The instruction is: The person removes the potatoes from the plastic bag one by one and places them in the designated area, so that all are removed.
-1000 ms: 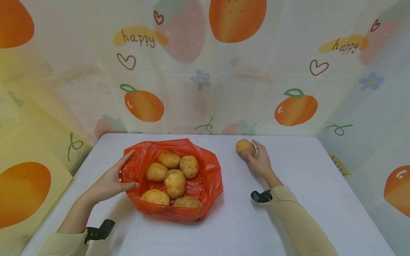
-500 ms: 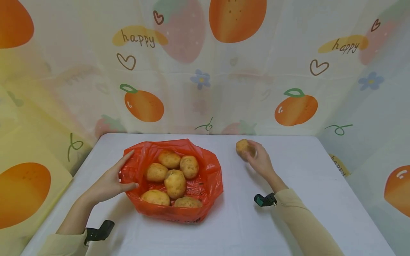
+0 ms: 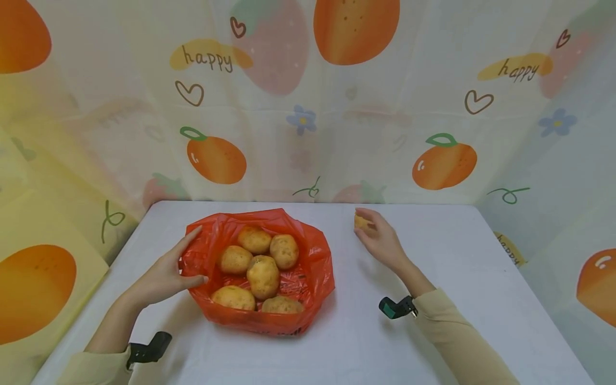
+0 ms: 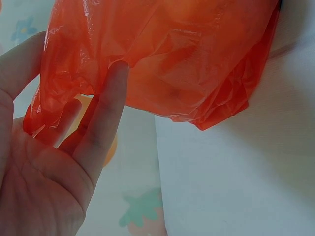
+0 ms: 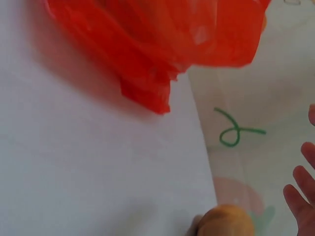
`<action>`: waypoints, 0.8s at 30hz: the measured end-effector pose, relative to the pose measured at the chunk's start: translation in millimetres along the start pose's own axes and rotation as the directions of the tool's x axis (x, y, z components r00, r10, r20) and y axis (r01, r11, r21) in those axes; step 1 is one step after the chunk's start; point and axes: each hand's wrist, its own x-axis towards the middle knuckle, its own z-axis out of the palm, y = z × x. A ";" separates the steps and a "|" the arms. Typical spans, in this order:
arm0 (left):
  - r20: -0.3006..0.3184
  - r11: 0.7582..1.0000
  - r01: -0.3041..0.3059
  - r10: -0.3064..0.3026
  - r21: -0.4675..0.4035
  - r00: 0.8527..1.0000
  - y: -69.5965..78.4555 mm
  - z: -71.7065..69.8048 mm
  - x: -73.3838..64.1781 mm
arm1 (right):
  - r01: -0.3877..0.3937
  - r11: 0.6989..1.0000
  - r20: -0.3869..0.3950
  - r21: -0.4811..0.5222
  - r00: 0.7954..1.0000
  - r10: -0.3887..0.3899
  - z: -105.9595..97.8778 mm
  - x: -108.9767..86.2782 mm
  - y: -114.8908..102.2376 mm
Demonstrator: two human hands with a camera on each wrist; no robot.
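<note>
A red plastic bag [image 3: 315, 262] with its mouth spread wide holds several potatoes [image 3: 263, 276]. At the bag's left side rests my left hand [image 3: 161, 275], fingers and thumb spread apart and touching the thin plastic. In the left wrist view a fingertip [image 4: 118, 69] presses the red film. Right of the bag, my right hand [image 3: 382, 240] reaches around a single potato [image 3: 361, 221] on the table and mostly hides it in the head view. The right wrist view shows that potato [image 5: 226, 222] by the thumb, with the other fingers [image 5: 298, 201] spread and apart from it.
A white-covered table [image 3: 462, 278] lies under everything. Behind it hangs a fruit-print cloth [image 3: 308, 155], which also runs along both sides. Dark wrist cameras [image 3: 149, 347] are strapped to both sleeved forearms.
My right hand has shifted left over the single potato, covering more of it. The potato stays in place. The left hand and the bag have not moved.
</note>
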 end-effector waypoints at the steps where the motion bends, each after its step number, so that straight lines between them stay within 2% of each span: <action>1: 0.000 1.000 0.000 0.000 0.000 1.000 0.0 0.0 -0.1 | 0.015 1.000 0.011 0.013 1.000 -0.015 0.8 0.3 -3.4; 6: -0.003 1.000 -0.007 0.007 0.010 1.000 -0.2 -0.3 -0.1 | 0.093 0.994 0.050 0.052 0.994 -0.095 3.6 3.0 -25.4; 9: -0.005 1.000 -0.011 0.011 0.016 1.000 -0.3 -0.5 -0.1 | 0.124 0.988 0.070 0.090 0.989 -0.131 2.5 3.0 -50.6; 15: -0.002 1.000 0.003 -0.003 0.020 1.000 0.4 -0.6 0.0 | 0.131 0.983 0.147 0.126 0.978 -0.149 2.3 1.5 -95.6; 20: 0.003 1.000 0.010 -0.010 0.015 1.000 1.4 -0.5 -0.3 | 0.154 0.977 0.216 0.149 0.959 -0.184 8.5 -0.5 -113.8; 24: 0.007 1.000 0.014 -0.014 0.004 1.000 1.4 -0.2 -0.5 | 0.190 0.962 0.271 0.194 0.932 -0.239 17.4 -2.5 -119.0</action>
